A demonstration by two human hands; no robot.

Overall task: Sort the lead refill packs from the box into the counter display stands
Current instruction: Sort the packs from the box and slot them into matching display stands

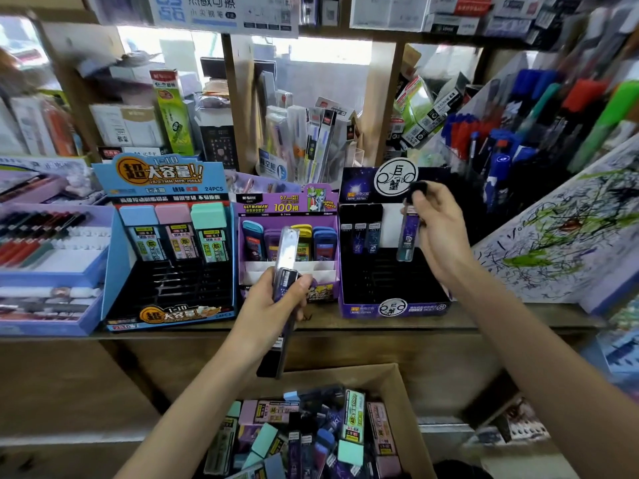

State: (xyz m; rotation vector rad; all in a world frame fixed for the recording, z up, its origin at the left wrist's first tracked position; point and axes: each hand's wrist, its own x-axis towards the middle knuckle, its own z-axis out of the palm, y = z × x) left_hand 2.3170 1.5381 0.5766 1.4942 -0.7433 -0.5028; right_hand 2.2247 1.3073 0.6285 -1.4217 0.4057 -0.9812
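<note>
My right hand pinches the black cap of a slim dark-purple lead refill tube and holds it upright over the back row of the dark purple display stand, to the right of three like tubes. My left hand grips a few long slim refill packs in front of the middle purple stand. Below, the cardboard box holds several mixed refill packs. The blue stand on the left carries three wide packs with blue, pink and teal caps.
Trays of pens fill the counter's left. A scribbled test pad leans at the right under racks of coloured pens. Boxed stationery crowds the shelf behind the stands. The wooden counter edge runs between stands and box.
</note>
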